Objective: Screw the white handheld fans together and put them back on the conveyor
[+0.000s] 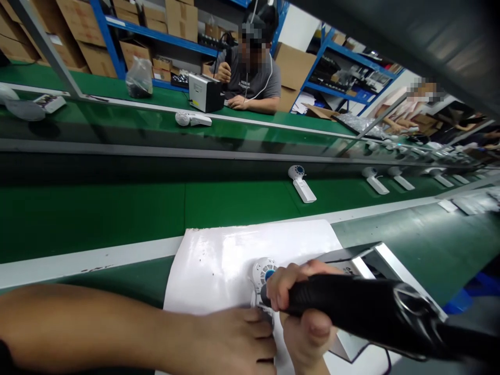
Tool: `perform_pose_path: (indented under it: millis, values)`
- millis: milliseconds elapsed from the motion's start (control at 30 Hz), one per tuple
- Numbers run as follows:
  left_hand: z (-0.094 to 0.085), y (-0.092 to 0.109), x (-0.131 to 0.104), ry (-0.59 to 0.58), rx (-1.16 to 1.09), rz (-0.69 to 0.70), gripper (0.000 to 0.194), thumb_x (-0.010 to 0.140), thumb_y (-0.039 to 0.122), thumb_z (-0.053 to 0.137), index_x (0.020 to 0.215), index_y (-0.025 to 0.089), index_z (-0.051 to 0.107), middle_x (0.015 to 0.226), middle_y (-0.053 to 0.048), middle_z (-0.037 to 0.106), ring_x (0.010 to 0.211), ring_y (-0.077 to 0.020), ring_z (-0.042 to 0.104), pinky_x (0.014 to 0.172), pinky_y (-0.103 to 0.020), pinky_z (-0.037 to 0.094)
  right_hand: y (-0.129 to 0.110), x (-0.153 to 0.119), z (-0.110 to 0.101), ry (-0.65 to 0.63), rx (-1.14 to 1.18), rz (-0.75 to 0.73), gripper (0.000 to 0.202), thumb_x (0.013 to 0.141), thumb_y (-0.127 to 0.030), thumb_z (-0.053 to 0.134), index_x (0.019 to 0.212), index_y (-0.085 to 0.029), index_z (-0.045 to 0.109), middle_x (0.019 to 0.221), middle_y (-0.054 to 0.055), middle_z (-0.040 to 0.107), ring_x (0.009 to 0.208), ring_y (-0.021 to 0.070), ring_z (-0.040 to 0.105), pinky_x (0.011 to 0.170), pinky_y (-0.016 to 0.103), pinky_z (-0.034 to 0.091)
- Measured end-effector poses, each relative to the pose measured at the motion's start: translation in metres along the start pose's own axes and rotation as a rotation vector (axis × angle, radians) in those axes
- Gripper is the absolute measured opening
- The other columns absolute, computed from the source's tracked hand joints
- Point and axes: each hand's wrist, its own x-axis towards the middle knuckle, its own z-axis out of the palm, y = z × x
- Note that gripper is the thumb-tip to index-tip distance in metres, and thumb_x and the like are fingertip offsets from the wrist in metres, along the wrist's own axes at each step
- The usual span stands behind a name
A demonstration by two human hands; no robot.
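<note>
Head view, item: my right hand (302, 312) clenched around black screwdriver (351, 307), tip on small white fan (262, 276); left hand (234, 341) fingers pressing fan flat on worktop (410, 234). Step: fastening.

We are in a factory, on an assembly line. A long green conveyor belt (234, 203) runs across in front of us, carrying a row of identical small white fans (300, 182). Beyond the belt, people (252, 73) sit working at a green bench. Behind them stand blue shelves (156, 34) stacked with cardboard boxes (179, 18).
</note>
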Motion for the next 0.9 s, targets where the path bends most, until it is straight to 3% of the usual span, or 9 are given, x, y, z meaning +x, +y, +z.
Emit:
perform_pose_path:
  millis: [167,333,467,567,633,700,767,900]
  values:
    - [0.001,0.001,0.001,0.076,-0.024,0.007,0.023,0.109,0.026,0.067,0.086,0.021,0.063,0.087,-0.001,0.066,0.089,-0.0221,0.058,0.096,-0.04,0.049,0.007,-0.005,-0.002,-0.031,-0.04,0.087,0.041,0.095,-0.061,0.075,0.116,-0.029,0.058,0.065,-0.008,0.054,0.05,0.013,0.048,0.048,0.028,0.04]
    - [-0.002,0.002,0.003,0.109,0.004,-0.003,0.028,0.104,0.032,0.076,0.083,0.022,0.06,0.095,-0.001,0.07,0.088,-0.0215,0.057,0.097,-0.04,0.048,0.016,-0.008,0.001,-0.005,-0.074,0.076,0.043,0.094,-0.062,0.076,0.113,-0.029,0.057,0.063,-0.008,0.053,0.049,0.0127,0.047,0.047,0.028,0.04]
    - [0.005,0.001,0.003,0.096,0.042,-0.004,0.028,0.102,0.035,0.079,0.085,0.022,0.061,0.096,-0.001,0.071,0.088,-0.0222,0.058,0.09,-0.04,0.049,0.001,-0.008,-0.005,0.002,-0.069,0.016,0.05,0.094,-0.068,0.073,0.125,-0.031,0.059,0.063,-0.009,0.057,0.046,0.0119,0.045,0.046,0.027,0.038]
    - [0.003,0.0,0.003,0.035,0.045,0.02,0.023,0.103,0.033,0.078,0.089,0.02,0.064,0.09,-0.002,0.068,0.081,-0.022,0.055,0.08,-0.038,0.049,-0.034,-0.006,-0.026,0.147,-0.102,-0.147,0.063,0.091,-0.081,0.069,0.13,-0.033,0.06,0.063,-0.008,0.06,0.046,0.0145,0.05,0.049,0.032,0.045]
    - [-0.002,-0.001,0.004,0.0,0.02,0.048,0.021,0.105,0.03,0.076,0.092,0.019,0.064,0.091,-0.003,0.067,0.078,-0.0205,0.053,0.076,-0.037,0.048,-0.058,-0.001,-0.041,0.309,-0.261,-0.29,0.057,0.09,-0.077,0.074,0.123,-0.032,0.064,0.063,-0.008,0.062,0.048,0.017,0.055,0.053,0.036,0.052]
    - [-0.009,-0.001,0.005,-0.007,-0.003,0.049,0.019,0.107,0.026,0.072,0.092,0.018,0.064,0.091,-0.003,0.065,0.076,-0.0196,0.052,0.075,-0.035,0.047,-0.072,0.007,-0.053,0.46,-0.375,-0.328,0.056,0.087,-0.076,0.078,0.114,-0.03,0.063,0.059,-0.009,0.059,0.044,0.017,0.05,0.049,0.035,0.049]
    - [-0.014,-0.001,0.005,-0.009,-0.016,0.033,0.02,0.108,0.025,0.069,0.091,0.017,0.063,0.091,-0.004,0.064,0.076,-0.0196,0.051,0.073,-0.035,0.045,-0.075,0.014,-0.06,0.507,-0.416,-0.305,0.055,0.086,-0.076,0.077,0.108,-0.028,0.061,0.055,-0.01,0.055,0.041,0.0164,0.045,0.043,0.033,0.044]
    - [-0.016,-0.001,0.004,-0.053,-0.032,0.047,0.016,0.107,0.027,0.069,0.096,0.016,0.064,0.094,-0.005,0.061,0.08,-0.0209,0.051,0.075,-0.037,0.045,-0.068,0.014,-0.062,0.459,-0.412,-0.288,0.055,0.088,-0.073,0.076,0.109,-0.026,0.058,0.053,-0.012,0.052,0.039,0.0151,0.043,0.041,0.032,0.043]
